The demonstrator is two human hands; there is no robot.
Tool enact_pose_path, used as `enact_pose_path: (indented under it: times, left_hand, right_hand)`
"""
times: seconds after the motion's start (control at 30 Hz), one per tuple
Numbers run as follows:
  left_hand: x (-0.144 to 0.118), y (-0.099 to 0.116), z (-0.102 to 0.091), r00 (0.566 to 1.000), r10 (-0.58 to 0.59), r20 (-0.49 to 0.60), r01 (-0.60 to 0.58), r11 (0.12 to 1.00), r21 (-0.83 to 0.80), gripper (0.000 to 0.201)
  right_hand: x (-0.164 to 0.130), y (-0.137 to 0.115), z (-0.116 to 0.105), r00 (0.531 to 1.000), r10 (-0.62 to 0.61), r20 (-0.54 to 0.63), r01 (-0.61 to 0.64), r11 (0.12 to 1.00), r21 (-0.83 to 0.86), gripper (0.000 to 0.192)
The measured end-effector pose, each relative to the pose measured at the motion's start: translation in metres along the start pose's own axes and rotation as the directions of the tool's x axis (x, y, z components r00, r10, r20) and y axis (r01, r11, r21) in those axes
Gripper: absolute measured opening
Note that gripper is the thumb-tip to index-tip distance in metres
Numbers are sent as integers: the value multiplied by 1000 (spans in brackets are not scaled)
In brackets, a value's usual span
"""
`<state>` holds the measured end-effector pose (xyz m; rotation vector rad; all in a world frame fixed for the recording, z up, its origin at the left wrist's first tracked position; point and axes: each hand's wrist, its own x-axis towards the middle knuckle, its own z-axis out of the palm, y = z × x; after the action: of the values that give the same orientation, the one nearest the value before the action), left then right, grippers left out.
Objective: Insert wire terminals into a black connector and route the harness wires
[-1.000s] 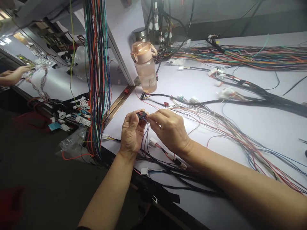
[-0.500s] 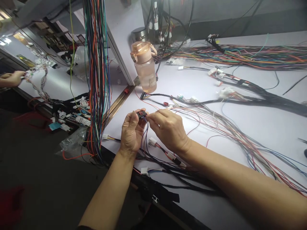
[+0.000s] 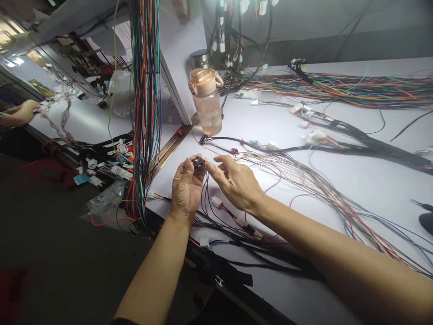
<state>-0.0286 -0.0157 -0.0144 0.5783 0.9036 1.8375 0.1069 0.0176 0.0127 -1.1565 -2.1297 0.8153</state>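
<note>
My left hand [image 3: 186, 189] grips a small black wire connector [image 3: 197, 163] with a red part, thumb on one side and fingers behind it. Thin dark and coloured wires [image 3: 205, 189] run from the connector down toward black-sleeved cables. Beside it, my right hand [image 3: 238, 183] has thumb and index finger apart, the thumb tip close to the wires at the connector; whether it touches them I cannot tell. Below the hands lie a white connector [image 3: 216, 202] on red and black leads and another white connector [image 3: 204, 242].
A peach-lidded water bottle [image 3: 207, 106] stands beyond my hands. Hanging wires [image 3: 144, 108] drop at the left, in front of a metal rail [image 3: 171, 146]. Wire bundles [image 3: 331, 88] and a black-sleeved harness [image 3: 368, 140] cover the table's right side. Another person's hand [image 3: 22, 113] is far left.
My right hand's pinch at the connector has loosened, its index finger now lifted away from the thumb. My left hand keeps the connector, tilted slightly. The whole view has shifted a little.
</note>
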Motion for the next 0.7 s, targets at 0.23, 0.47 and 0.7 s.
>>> enact_pose_path:
  times: [0.23,0.47,0.7]
  left_hand:
    - [3,1,-3,999,38,-5,-38,996,-77,21]
    - [9,6,-2,980,-51,-193,3,971,-239,13]
    - [17,20,1,947,-56,-315,-45,951,-306,18]
  right_hand:
    - [-5,-19,2,967,74,242,-28,981,-191,27]
    - [-26,-30,-1,958,132,253,-43,943,-329,23]
    - [-55,-26,-14,966,69,248,82,829,-553,25]
